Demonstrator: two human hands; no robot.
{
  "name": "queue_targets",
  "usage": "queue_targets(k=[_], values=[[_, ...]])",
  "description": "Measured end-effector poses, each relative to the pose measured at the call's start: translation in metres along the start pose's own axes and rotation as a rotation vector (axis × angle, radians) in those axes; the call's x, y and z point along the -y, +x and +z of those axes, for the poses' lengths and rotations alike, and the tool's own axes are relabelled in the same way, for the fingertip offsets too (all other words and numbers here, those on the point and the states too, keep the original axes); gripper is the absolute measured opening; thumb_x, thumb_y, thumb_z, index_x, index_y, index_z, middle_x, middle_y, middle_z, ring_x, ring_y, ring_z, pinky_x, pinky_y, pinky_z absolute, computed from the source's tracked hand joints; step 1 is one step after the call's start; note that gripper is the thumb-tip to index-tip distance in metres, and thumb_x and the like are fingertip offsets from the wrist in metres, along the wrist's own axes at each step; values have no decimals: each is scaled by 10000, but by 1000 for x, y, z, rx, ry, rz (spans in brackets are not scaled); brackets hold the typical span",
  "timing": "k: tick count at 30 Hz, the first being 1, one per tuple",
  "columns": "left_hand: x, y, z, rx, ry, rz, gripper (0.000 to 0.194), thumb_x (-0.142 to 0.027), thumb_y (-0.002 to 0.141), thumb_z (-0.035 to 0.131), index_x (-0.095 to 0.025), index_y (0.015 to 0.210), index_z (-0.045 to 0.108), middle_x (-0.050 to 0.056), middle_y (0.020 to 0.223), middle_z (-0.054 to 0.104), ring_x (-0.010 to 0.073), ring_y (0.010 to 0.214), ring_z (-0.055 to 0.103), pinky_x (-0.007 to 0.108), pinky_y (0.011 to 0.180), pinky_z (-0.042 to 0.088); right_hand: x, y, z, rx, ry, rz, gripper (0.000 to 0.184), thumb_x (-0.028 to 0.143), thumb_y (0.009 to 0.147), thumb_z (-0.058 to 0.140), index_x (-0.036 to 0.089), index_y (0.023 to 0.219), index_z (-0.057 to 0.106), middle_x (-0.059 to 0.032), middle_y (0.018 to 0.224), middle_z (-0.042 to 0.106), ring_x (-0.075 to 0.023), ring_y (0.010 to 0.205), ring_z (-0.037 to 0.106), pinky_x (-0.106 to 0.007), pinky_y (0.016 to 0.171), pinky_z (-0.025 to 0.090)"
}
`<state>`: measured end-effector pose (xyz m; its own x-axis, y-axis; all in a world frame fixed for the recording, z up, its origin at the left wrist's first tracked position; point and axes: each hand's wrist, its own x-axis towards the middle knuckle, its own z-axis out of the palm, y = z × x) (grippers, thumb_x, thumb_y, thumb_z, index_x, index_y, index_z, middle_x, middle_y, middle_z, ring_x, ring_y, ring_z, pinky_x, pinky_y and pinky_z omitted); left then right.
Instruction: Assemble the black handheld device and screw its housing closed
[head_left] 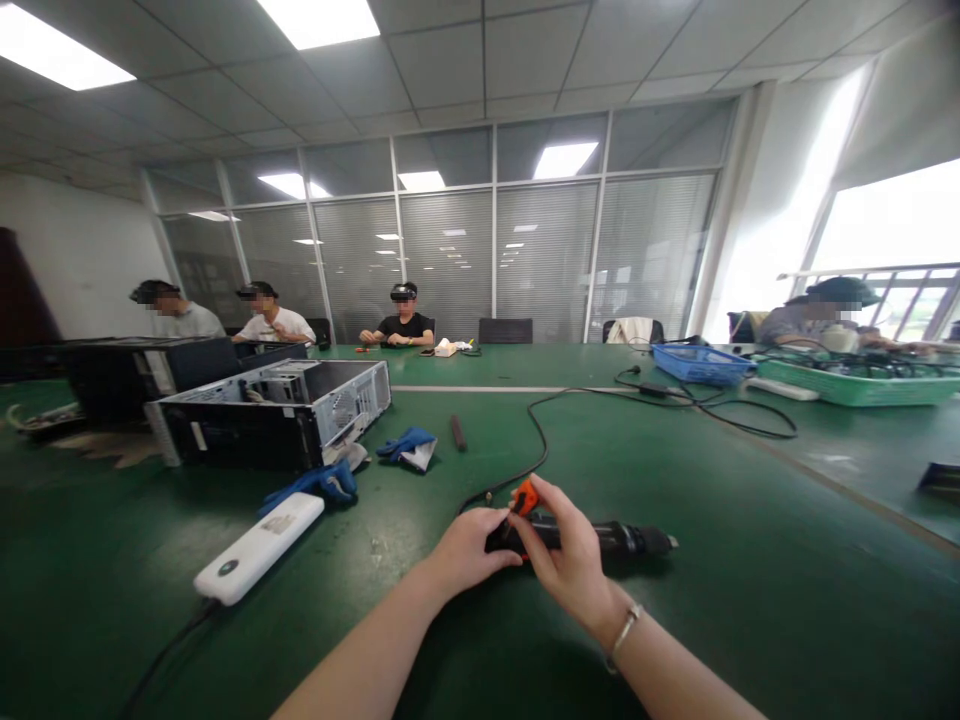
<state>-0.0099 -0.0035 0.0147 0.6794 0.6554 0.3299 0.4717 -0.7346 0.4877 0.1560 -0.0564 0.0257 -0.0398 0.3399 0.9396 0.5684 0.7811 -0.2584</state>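
Note:
A black electric screwdriver [619, 539] lies nearly level over the green table [720, 620], its narrow tip to the right. My left hand [472, 548] is closed around its left end, where a black cord [541, 440] leads off. Between the thumb and fingers of my right hand [566, 555] is a small screwdriver with an orange handle [526, 496]. Its shaft points down to the left end of the electric screwdriver, close to my left thumb. Fingers hide the exact spot where the small tip meets the body.
At the left stand an open computer case [247, 435], a white power strip [259, 550] and blue gloves [409, 447]. A dark bar [458, 433] lies ahead. Back right are a blue basket [701, 366] and a green basket [862, 388] with cables. Several people sit around the table.

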Motion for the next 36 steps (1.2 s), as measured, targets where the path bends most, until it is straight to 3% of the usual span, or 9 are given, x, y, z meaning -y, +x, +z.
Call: queue_targets(k=[14, 24, 31, 36], values=[[3, -1, 0, 0, 36, -55, 455, -315, 666, 834, -181, 1068, 668, 55, 1049, 697, 258, 960, 635, 315, 843, 472, -6, 3, -5, -30, -27, -21, 581, 136, 852, 617, 240, 1384, 407, -86, 1092, 641, -220, 962, 649, -394, 839, 550], [3, -2, 1, -9, 34, -71, 583, -428, 736, 770, -189, 1241, 602, 94, 1194, 664, 270, 1071, 621, 352, 947, 453, -21, 3, -7, -134, -97, 3, 603, 133, 841, 631, 240, 1391, 408, -88, 1059, 641, -224, 922, 642, -411, 797, 554], [4, -2, 1, -7, 51, -29, 527, -418, 775, 740, -192, 1229, 596, 84, 1173, 674, 253, 1049, 631, 334, 929, 462, -39, 6, -9, -242, -140, 140, 616, 198, 843, 647, 220, 1405, 396, -124, 1168, 604, -251, 977, 639, -463, 854, 544], [3, -2, 1, -11, 57, -38, 529, -417, 767, 747, -194, 1223, 598, 88, 1183, 670, 259, 1053, 631, 341, 934, 461, -33, 8, -12, -196, -127, 138, 611, 191, 847, 630, 212, 1408, 390, -121, 1160, 612, -231, 939, 643, -426, 836, 550]])
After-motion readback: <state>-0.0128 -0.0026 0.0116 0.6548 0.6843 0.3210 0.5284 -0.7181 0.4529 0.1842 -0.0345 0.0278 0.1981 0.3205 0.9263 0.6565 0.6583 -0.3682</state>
